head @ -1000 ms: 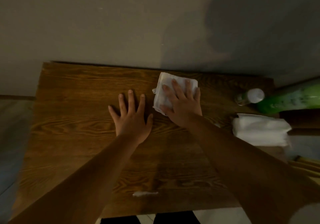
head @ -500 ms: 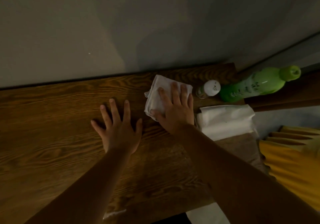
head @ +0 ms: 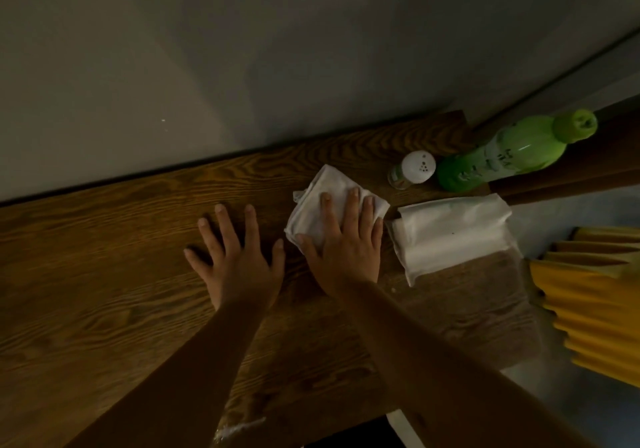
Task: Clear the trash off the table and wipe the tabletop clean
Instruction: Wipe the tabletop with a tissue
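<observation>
The table [head: 104,274] is dark wood grain, set against a plain grey wall, in dim light.

1. Left hand [head: 239,264]: I see it lying flat on the bare wood, fingers spread, holding nothing. I judge it is bracing.
2. Right hand [head: 344,243]: fingers extended and slightly apart, palm pressed down on the cloth [head: 318,201]. The cloth is a folded white pad; its far edge and left corner show beyond the fingertips.
3. Step in hand: I judge this to be the wiping step.
4. Key relation: the unwiped corner lies to the right of and beyond the right hand. A shaker [head: 412,170] and a green bottle [head: 498,156] stand there, near the cloth's far right edge. A white pack [head: 450,232] lies just beside the right hand, its long axis running away to the right. The right hand is the nearer one to all three.
5. Caution: I expect a rightward stroke to meet the pack first, then the shaker, which could tip.
6. Remaining trash: a small white scrap [head: 239,430] lies at the near table edge, by the left forearm. The left hand is nearer.
</observation>
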